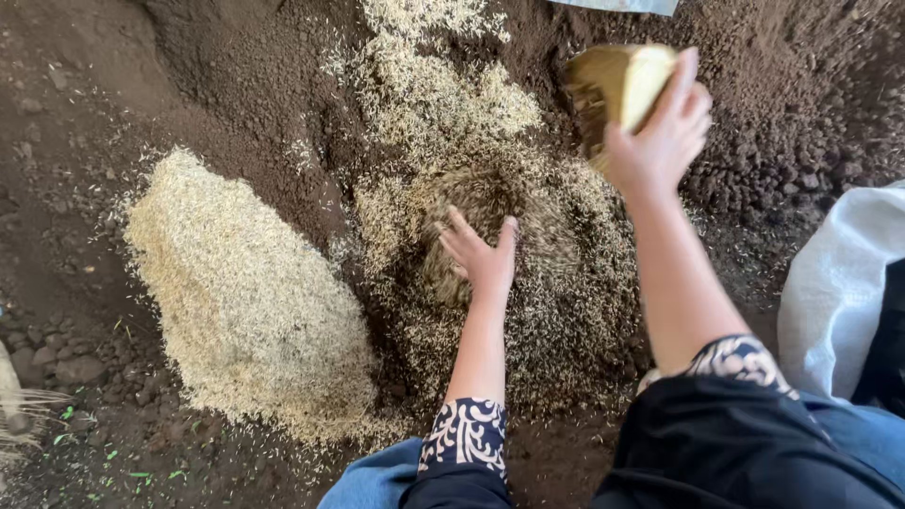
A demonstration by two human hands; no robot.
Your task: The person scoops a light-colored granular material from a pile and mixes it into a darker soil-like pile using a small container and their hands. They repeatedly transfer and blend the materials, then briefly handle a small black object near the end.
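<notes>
The right hand [657, 141] grips a yellowish container [617, 85], tilted above the mixed husk-and-soil mound [556, 302]. The left hand [481, 253] lies open, fingers spread, pressed into that mound. A pale husk pile [245, 302] sits left of it, a white sack [834, 292] right

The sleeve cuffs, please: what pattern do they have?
The cuffs show white floral swirls on dark blue, seen in the head view.

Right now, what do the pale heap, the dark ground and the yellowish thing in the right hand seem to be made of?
The pale heap looks like dry grain husks: thin, straw-coloured flakes. The dark ground seems crumbly soil, matte with small clods. The yellowish thing in the right hand may be a plastic scoop, smooth but dusty; uncertain.
</notes>
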